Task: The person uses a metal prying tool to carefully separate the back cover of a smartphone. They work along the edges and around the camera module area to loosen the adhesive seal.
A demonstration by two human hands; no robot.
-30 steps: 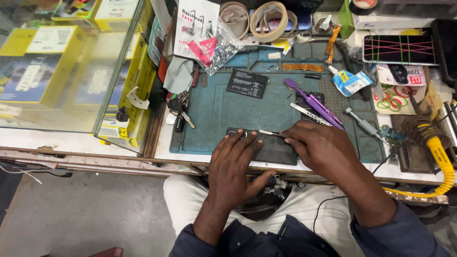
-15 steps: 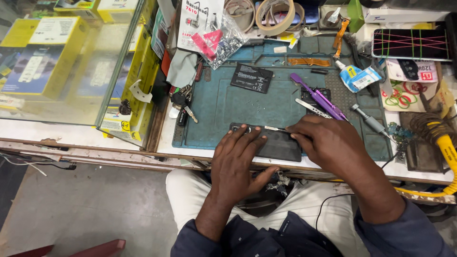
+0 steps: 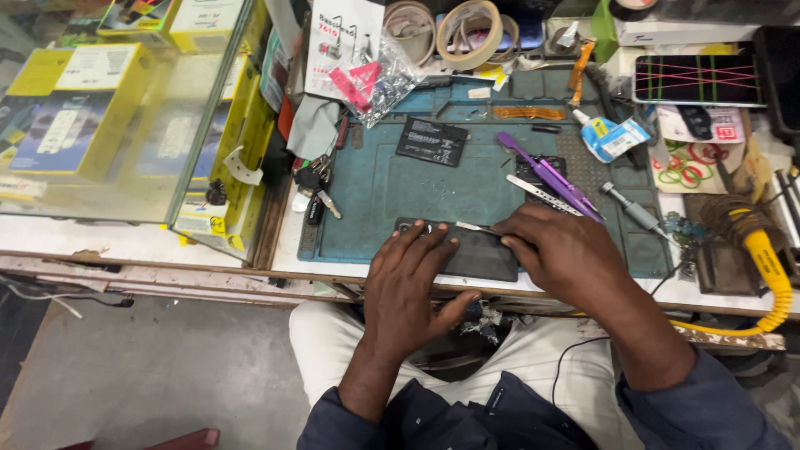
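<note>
At the far left of the surface, well left of the blue-green rubber work mat, stand yellow cardboard boxes behind a clear glass pane. Just off the mat's left edge lies a bunch of dark keys. Near the mat's upper middle lies a flat black rectangular battery.

On the mat's near edge lies a dark slab-shaped phone, flat and lengthwise. The left hand comes up from below with the forearm nearly vertical, palm down; its grip is spread, fingers fanned over the phone's left end and pressing it down, thumb stuck out to the right below the phone's near edge.

The right hand reaches in from the lower right, wrist bent inward, knuckles up. Its grip is pressed together, pinching a thin silver metal pry blade whose tip points left and lies along the phone's far edge.

Right of the hands, on the mat, lie purple plastic tweezers. Beyond the mat's right edge a yellow coiled hose curves down.
</note>
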